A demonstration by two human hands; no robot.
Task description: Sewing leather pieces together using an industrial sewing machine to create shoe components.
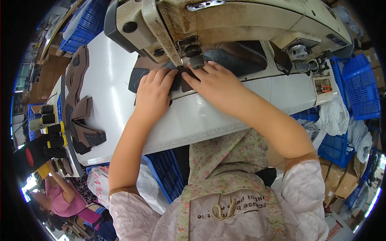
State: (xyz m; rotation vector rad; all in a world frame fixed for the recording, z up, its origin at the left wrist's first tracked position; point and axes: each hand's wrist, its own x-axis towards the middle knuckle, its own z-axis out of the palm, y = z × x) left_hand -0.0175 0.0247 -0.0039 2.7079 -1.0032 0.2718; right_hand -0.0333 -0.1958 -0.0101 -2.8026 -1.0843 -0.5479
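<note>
A beige industrial sewing machine (241, 24) stands across the far side of the white table (193, 120). Dark brown and black cut pieces, resembling shoe-upper parts (138, 78), lie under its needle area. My left hand (155, 92) rests on these pieces left of the needle, its fingers stretched forward. On the right, my right hand (215, 82) lies over them with thumb and fingers apart, close to the round dark knob (197, 62). The fingertips of both hands are partly hidden by the machine head. A larger dark panel (237, 60) extends behind my right hand.
More brown cut pieces (78, 76) lie along the table's left side. Thread spools (54, 128) stand beyond that edge. Blue crates (360, 86) and white plastic bags (333, 116) are at the right. A person in pink (66, 201) works at the lower left.
</note>
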